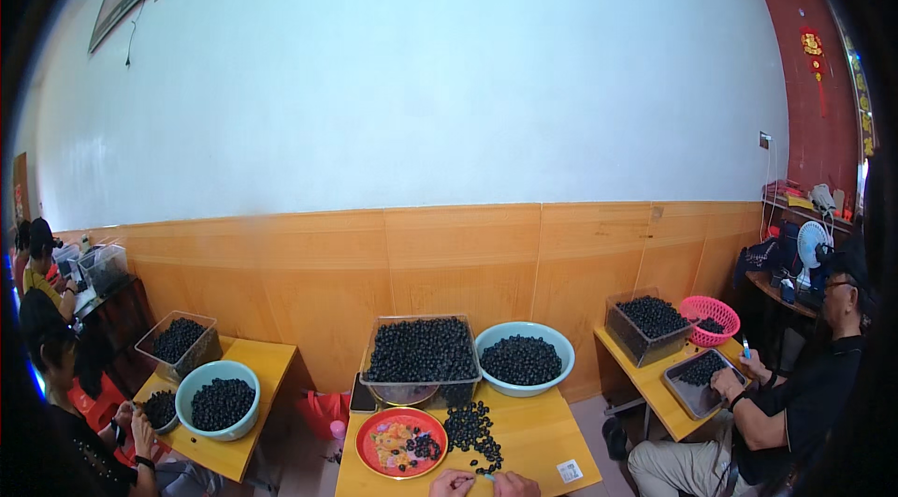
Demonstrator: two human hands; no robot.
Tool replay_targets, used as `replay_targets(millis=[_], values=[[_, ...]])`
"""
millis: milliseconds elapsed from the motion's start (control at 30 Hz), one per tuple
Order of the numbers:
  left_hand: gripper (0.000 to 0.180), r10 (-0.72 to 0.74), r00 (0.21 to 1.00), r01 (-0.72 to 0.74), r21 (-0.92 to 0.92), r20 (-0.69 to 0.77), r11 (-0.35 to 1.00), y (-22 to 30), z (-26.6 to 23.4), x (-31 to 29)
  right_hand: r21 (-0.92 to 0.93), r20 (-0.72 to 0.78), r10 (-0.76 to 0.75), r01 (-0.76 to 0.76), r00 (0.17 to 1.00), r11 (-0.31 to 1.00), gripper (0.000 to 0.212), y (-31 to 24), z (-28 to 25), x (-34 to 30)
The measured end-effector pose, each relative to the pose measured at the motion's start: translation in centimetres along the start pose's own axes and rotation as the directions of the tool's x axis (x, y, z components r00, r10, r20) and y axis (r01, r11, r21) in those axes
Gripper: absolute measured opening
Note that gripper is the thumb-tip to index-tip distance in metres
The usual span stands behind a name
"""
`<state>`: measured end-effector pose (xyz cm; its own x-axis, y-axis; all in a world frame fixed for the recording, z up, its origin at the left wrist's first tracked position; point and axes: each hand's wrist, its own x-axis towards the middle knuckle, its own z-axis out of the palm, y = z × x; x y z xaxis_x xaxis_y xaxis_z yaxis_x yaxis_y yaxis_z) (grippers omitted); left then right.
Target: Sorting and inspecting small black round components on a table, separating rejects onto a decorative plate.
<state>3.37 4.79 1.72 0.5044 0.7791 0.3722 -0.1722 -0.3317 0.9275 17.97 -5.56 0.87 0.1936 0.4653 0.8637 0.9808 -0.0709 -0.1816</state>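
Watching remotely, I find the loose, glossy black rounded pieces (470, 429) spread across the yellow wooden table (552, 432), right of a round red tray (363, 455). I judge each light, firm, slippery, best pinched by its sides; too small for me to read any long axis. The right hand (514, 485) seems to grip a slim pale-green tool (486, 476); whether the left hand (452, 484) holds anything, I cannot tell.

Black roundish pieces (472, 427) lie scattered near what seems a teal tool (487, 476).
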Motion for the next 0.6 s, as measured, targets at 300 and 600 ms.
replay_targets(millis=[300,600], values=[[0.011,0.019,1.0,-0.014,0.218,-0.019,0.976,-3.2,-0.9,-10.3,-0.071,0.379,0.158,-0.142,0.912,0.987,0.011,-2.7,-3.6,-9.2],[0.015,0.233,0.969,-0.148,0.552,-0.086,0.821,4.6,-6.6,-3.1,-0.056,0.36,0.21,-0.204,0.909,0.977,0.017,-3.2,-4.2,-4.7]])
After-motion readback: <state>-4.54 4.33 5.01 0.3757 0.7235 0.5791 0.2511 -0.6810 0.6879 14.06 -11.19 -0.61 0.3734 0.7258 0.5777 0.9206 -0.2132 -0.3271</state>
